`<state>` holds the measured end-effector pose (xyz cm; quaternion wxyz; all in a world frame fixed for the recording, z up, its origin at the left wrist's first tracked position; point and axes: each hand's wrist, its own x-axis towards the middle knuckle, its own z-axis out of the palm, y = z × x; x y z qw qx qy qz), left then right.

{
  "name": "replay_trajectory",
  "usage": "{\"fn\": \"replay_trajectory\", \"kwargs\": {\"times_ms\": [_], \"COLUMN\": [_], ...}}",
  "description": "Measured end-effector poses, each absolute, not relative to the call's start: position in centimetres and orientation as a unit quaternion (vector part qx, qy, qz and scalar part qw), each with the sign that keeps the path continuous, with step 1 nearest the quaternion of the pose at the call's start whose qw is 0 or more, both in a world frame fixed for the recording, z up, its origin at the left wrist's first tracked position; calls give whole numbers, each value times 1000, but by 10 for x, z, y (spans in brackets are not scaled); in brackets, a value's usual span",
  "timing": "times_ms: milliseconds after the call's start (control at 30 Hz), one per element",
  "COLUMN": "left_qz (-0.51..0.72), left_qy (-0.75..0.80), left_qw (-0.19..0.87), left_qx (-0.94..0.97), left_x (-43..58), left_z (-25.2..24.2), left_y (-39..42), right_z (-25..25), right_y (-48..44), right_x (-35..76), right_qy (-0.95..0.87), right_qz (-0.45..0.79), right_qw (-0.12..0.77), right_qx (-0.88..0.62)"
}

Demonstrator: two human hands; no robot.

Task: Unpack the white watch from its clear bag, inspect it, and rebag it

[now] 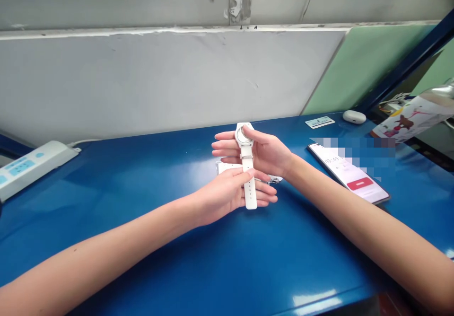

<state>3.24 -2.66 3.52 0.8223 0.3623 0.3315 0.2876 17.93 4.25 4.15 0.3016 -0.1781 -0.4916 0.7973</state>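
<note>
A white wristwatch (248, 152) with a round face is stretched out lengthwise between my two hands, above the blue table. My right hand (269, 153) grips its upper end, the thumb pressed on the round face and the fingers behind it. Lower down, my left hand (227, 190) pinches the strap, its thumb on top and its fingers underneath. The perforated end of the strap hangs past my left thumb. Behind my hands lies a small white item (227, 166), mostly covered, so its kind cannot be made out.
On the blue table (159, 259), a power strip (26, 167) lies at the left. To the right are a phone (349, 176) with a lit screen, a card (319, 122), a white earbud case (354, 117) and a tilted bottle (414, 112). A pale wall panel (159, 84) stands behind.
</note>
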Motion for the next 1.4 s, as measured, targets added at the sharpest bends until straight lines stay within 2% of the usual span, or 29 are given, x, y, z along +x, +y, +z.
{"fn": "replay_trajectory", "kwargs": {"times_ms": [533,733,867,1133,1400], "left_qz": [294,334,343,321,328], "left_qy": [346,366,339,290,323], "left_qw": [820,789,815,833,819], "left_qx": [348,364,323,344,342], "left_x": [34,36,39,38,40], "left_z": [39,39,35,32,33], "left_y": [-24,-22,-28,-29,-32], "right_z": [49,44,34,34,36], "right_y": [39,46,48,41,43], "right_x": [183,183,181,185,182], "right_qy": [-449,-457,-474,-491,-479], "right_qz": [818,757,716,791,795], "right_qw": [324,397,432,327,339], "right_qx": [-152,-246,-274,-164,-157]}}
